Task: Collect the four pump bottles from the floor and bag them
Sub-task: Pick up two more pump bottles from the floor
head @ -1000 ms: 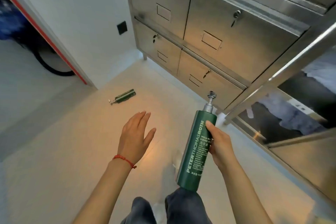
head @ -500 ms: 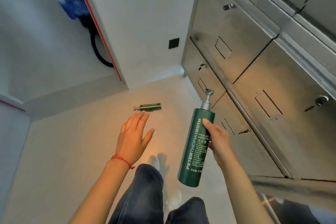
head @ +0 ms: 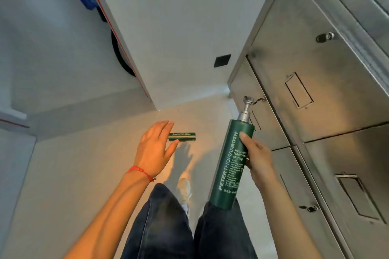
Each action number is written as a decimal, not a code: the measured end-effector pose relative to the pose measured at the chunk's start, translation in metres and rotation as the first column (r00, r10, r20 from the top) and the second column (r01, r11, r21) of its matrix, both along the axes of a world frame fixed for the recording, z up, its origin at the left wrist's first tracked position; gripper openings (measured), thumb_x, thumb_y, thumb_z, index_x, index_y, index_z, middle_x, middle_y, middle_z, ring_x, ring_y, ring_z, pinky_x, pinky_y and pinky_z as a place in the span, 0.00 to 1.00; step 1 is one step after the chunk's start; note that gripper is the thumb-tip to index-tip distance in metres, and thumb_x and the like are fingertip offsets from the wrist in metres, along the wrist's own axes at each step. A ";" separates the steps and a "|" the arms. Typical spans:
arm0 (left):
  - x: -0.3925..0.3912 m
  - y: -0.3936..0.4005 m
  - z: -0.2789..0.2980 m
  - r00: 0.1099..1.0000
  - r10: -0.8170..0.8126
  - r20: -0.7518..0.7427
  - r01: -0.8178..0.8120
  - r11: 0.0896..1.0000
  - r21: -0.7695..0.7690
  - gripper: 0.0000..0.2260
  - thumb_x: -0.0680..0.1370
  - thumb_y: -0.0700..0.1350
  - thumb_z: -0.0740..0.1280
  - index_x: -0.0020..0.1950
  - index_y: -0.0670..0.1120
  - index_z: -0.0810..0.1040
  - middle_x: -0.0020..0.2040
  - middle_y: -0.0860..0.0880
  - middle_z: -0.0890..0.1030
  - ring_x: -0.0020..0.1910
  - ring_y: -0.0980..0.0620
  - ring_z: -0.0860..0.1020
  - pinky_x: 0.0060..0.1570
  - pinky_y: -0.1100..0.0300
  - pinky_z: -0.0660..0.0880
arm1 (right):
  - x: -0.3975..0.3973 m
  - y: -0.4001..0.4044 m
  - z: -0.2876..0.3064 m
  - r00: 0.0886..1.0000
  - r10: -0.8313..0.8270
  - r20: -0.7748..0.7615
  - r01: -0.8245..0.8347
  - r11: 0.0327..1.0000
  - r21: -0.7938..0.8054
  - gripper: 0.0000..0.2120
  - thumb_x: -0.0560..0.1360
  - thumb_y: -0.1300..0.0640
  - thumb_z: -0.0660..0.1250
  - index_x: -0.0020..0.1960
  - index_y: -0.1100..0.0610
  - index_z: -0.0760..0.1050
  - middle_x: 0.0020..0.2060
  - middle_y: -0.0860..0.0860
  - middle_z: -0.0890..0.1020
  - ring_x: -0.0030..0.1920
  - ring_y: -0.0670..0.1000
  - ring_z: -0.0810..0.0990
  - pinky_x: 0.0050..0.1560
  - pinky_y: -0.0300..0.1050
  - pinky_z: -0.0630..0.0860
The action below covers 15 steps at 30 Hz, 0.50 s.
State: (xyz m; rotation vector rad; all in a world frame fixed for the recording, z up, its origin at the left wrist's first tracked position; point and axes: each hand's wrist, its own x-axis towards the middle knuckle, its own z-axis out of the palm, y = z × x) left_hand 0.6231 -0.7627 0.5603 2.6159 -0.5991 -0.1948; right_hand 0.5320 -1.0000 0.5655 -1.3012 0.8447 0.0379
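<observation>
My right hand [head: 255, 154] grips a tall dark green pump bottle [head: 228, 164] upright, its silver pump at the top, white lettering down its side. A second green pump bottle [head: 183, 136] lies on its side on the pale floor ahead. My left hand [head: 154, 148] hovers in front of it with fingers spread, covering its pump end and holding nothing. A red string circles that wrist. No bag is in view.
Stainless steel cabinets [head: 311, 99] with locks and label slots line the right side. A white wall [head: 168, 27] with a black square plate stands ahead, with a red-edged opening to its left. My dark-trousered legs [head: 166, 223] and a light shoe are below.
The view has swung right and closer to the floor bottle. My left hand now overlaps the lying bottle's pump end. The right hand keeps the tall bottle upright.
</observation>
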 end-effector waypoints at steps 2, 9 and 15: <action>0.018 -0.006 -0.011 0.999 0.028 -0.032 -0.028 1.000 -0.013 0.20 0.74 0.44 0.68 0.64 0.39 0.71 0.62 0.37 0.75 0.62 0.38 0.72 0.61 0.45 0.67 | 0.022 -0.010 -0.012 1.000 0.006 -0.022 -0.006 1.000 0.009 0.08 0.69 0.49 0.69 0.40 0.54 0.80 0.29 0.46 0.82 0.31 0.44 0.80 0.30 0.36 0.76; 0.064 -0.029 -0.077 0.943 0.255 -0.215 -0.274 0.960 -0.063 0.20 0.76 0.45 0.64 0.66 0.41 0.68 0.65 0.40 0.72 0.65 0.42 0.68 0.63 0.57 0.60 | 0.101 -0.039 -0.074 0.984 0.140 -0.112 -0.134 0.989 0.058 0.09 0.68 0.49 0.69 0.44 0.54 0.80 0.31 0.47 0.83 0.33 0.45 0.81 0.33 0.37 0.77; 0.094 -0.061 -0.144 0.837 0.402 -0.371 -0.467 0.879 -0.101 0.17 0.76 0.41 0.64 0.65 0.40 0.70 0.63 0.39 0.74 0.62 0.41 0.71 0.59 0.61 0.61 | 0.158 -0.066 -0.133 0.952 0.259 -0.165 -0.251 0.966 0.066 0.06 0.70 0.50 0.68 0.42 0.51 0.80 0.32 0.46 0.84 0.35 0.45 0.82 0.33 0.36 0.76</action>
